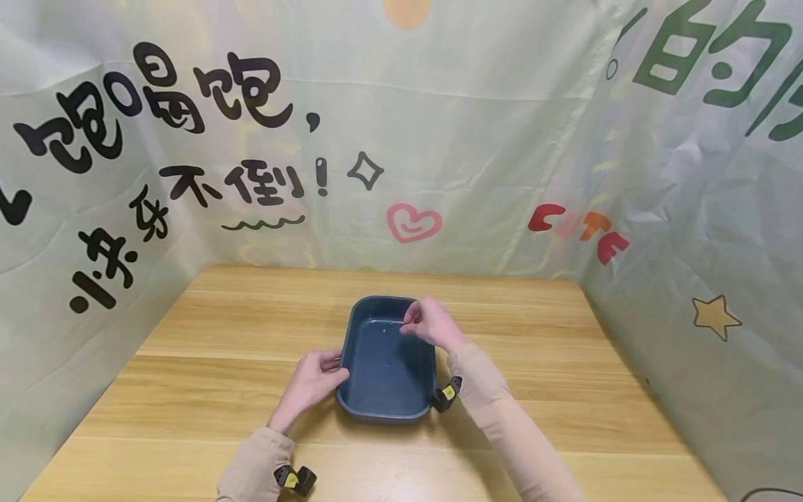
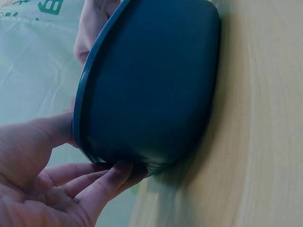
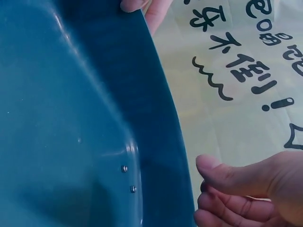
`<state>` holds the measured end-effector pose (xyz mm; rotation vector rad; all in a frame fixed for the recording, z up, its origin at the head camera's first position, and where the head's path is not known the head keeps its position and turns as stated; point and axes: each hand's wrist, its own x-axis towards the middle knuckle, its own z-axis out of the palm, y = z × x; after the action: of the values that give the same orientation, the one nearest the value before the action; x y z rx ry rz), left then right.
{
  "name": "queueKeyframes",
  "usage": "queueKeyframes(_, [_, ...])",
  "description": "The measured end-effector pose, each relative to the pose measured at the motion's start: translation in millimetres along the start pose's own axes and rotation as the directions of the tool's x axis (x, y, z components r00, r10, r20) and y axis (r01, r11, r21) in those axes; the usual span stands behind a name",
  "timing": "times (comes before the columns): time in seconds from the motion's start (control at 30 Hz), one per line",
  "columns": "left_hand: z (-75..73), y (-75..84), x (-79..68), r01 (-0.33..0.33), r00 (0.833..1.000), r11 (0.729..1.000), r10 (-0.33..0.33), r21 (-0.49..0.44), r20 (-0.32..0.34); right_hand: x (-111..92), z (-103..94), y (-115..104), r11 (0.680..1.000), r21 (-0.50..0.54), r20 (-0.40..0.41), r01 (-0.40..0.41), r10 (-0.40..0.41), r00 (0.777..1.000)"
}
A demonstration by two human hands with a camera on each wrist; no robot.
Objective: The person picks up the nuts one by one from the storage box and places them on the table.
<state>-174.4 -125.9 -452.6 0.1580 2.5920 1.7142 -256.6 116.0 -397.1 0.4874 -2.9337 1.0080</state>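
Observation:
A dark blue plastic basin stands on the wooden table. My left hand grips its left side, the thumb at the rim and the fingers against the outer wall, as the left wrist view also shows of the hand and basin. Above the far right corner is my right hand, fingers curled and thumb close to the index finger. In the right wrist view no object shows between the right hand's fingertips. Two small metal pieces, like nuts, lie on the basin floor near its far wall.
Wooden table surface surrounds the basin. Pale printed cloth hangs behind the table and along both sides. Each sleeve carries a black wrist camera, one at the left and one beside the basin's right wall.

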Motion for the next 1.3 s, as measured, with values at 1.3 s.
queueKeyframes(1.3, [2.4,-1.4,1.5,0.014,1.000,1.000,-0.014,-0.009,0.003,-39,-3.3,75,0.864,0.504,-0.255,0.025,0.121,0.959])
